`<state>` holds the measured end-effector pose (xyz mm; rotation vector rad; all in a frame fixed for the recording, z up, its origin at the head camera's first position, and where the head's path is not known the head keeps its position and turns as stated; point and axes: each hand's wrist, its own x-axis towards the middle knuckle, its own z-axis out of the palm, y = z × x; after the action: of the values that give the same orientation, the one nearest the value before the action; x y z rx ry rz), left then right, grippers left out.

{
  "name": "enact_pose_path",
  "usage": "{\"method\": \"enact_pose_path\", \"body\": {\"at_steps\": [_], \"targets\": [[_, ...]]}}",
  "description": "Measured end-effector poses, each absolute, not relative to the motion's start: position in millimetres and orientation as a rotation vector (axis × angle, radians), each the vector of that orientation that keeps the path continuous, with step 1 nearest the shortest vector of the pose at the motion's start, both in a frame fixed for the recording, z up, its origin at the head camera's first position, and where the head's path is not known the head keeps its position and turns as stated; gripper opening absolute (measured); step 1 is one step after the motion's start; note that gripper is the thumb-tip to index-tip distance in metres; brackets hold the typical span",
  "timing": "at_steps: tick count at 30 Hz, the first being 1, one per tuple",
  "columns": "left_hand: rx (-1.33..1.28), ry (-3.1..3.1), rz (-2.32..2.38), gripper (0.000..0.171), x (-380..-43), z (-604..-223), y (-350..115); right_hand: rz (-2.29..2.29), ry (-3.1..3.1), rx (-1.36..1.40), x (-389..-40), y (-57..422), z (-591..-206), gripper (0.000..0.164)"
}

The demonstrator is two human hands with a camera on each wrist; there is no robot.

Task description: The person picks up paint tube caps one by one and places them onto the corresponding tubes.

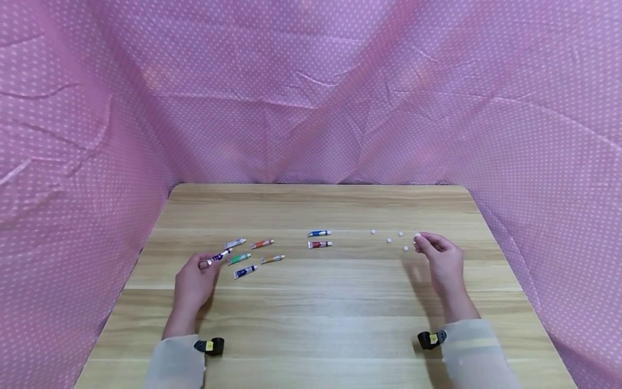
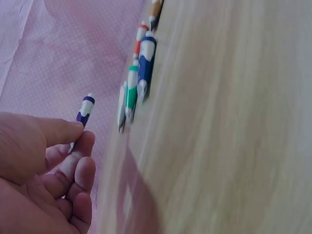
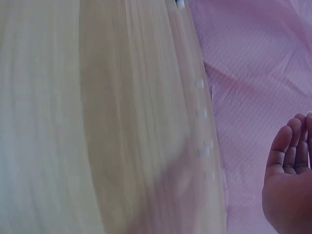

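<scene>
Between thumb and fingertips my left hand (image 1: 193, 283) pinches a small purple paint tube (image 2: 85, 111), raised above the table with its nozzle end pointing up and away. Close by on the wood lie a white tube (image 1: 235, 243), an orange tube (image 1: 262, 244), a green tube (image 1: 239, 259), a yellow-brown tube (image 1: 272, 259) and a dark blue tube (image 1: 245, 272). Over on the right side, my right hand (image 1: 444, 267) pinches a small white cap (image 1: 417, 235) at its fingertips. Several similar white caps (image 1: 389, 240) are scattered just left of it.
A blue tube (image 1: 318, 234) and a red tube (image 1: 319, 245) lie side by side near the table's middle. The wooden table (image 1: 311, 329) has pink dotted cloth (image 1: 311, 108) hanging behind it and along both sides. A small black camera sits at each wrist.
</scene>
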<state>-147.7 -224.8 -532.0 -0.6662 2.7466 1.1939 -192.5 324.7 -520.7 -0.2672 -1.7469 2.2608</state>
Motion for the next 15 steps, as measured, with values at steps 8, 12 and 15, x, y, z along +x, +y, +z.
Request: {"method": "enact_pose_path", "body": {"at_steps": [8,12,15], "targets": [[-0.598,2.721,1.332,0.039,-153,-526,-201,2.074,-2.034,-0.268,-191,301,-516,0.014],[-0.526,2.743,1.337,0.035,-155,-528,-190,1.903,-2.223,-0.243,-189,295,-518,0.021],[-0.47,2.759,1.329,0.032,-154,-528,-182,1.863,-2.273,-0.208,-188,292,-519,0.024]]}}
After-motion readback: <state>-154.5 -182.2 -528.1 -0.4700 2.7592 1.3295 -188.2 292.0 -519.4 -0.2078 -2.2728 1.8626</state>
